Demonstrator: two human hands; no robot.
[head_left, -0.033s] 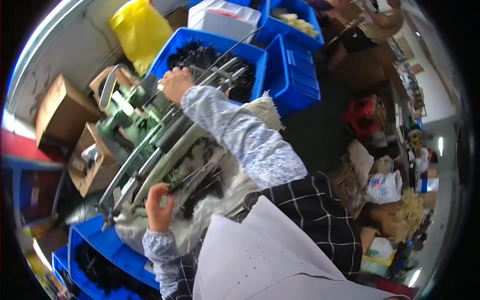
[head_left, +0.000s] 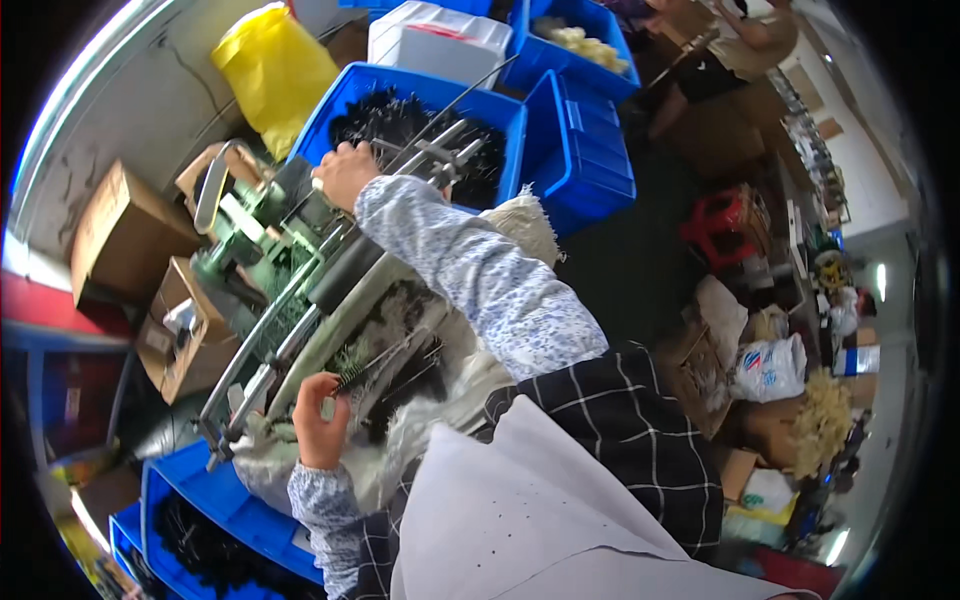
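Thumb and fingers of my left hand (head_left: 322,415) are closed in a pinch on a small dark wire brush (head_left: 350,376), whose bristled end sticks out beside the fingertips. Farther off, my right hand (head_left: 348,172) is curled at the far end of a green machine (head_left: 240,262) with long metal rods (head_left: 268,325). What lies under its fingers is hidden; a pale bit shows at their left edge. Below the rods, a whitish sack cloth (head_left: 440,395) is spread over my lap side, with thin wires and dark bristle bits on it.
A blue bin (head_left: 505,125) of black bristly pieces stands beyond my right hand. Another blue bin (head_left: 200,465) with dark pieces sits at lower left. Cardboard boxes (head_left: 125,225) and a yellow bag (head_left: 275,75) flank the machine. A red stool (head_left: 715,228) stands on the right.
The whole view has shifted slightly. Both hands stay in nearly the same places, with the left still pinching the wire brush.
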